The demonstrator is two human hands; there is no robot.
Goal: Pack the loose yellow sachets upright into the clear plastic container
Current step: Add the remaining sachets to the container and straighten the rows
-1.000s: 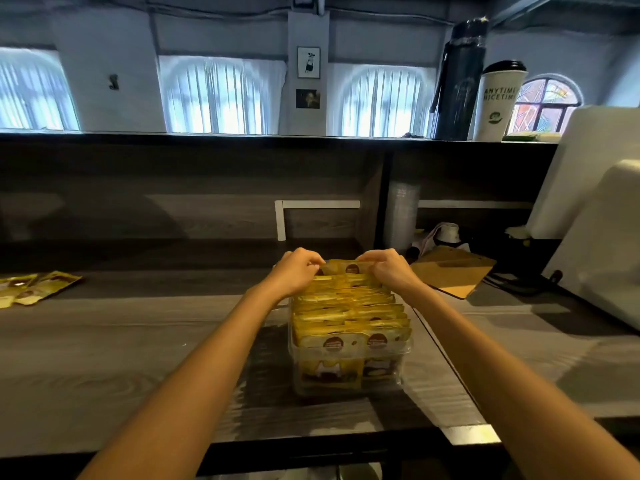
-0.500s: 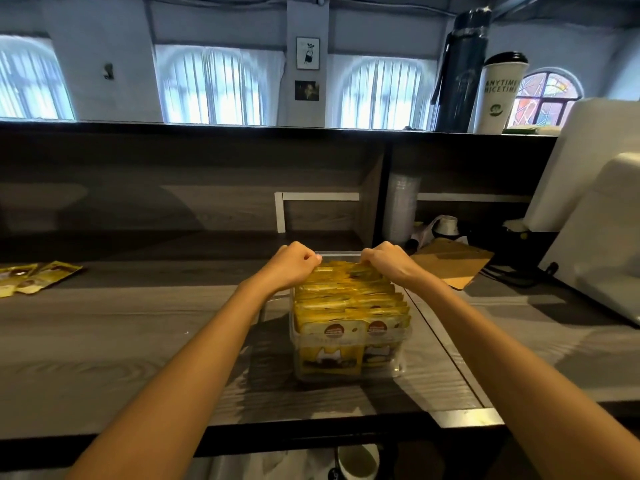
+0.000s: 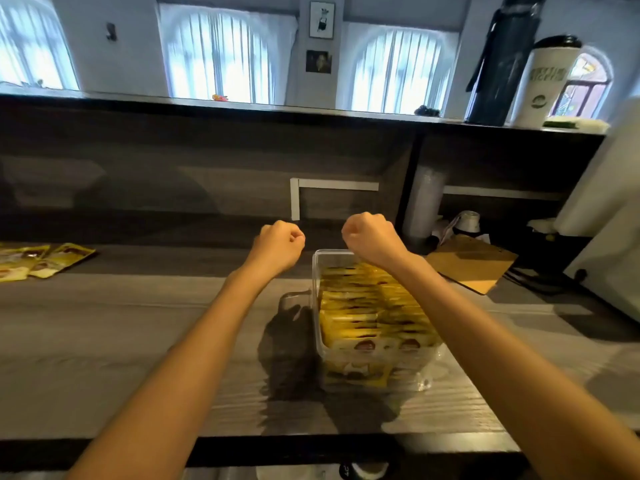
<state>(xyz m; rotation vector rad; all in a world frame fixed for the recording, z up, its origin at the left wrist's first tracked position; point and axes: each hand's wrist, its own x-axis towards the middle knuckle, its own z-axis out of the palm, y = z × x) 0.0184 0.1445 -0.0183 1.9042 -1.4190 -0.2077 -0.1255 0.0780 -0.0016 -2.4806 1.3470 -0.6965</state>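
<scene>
Container [image 3: 331,260] of upright yellow sachets [image 3: 367,308] on worktop [image 3: 138,323]; left hand [image 3: 278,242] and right hand [image 3: 372,239] raised near its far end, each grip closed, empty. Loose sachets [image 3: 41,259] lie far left.

Yellow sachets [image 3: 367,306] in clear container [image 3: 317,306]; grey woodgrain counter [image 3: 104,341].

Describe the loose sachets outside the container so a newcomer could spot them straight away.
Start at the long grey wood-grain counter. Follow it to its far left, away from the clear plastic container. The loose sachets lie flat and fanned out there, unlike the packed ones standing upright in the container.
</scene>
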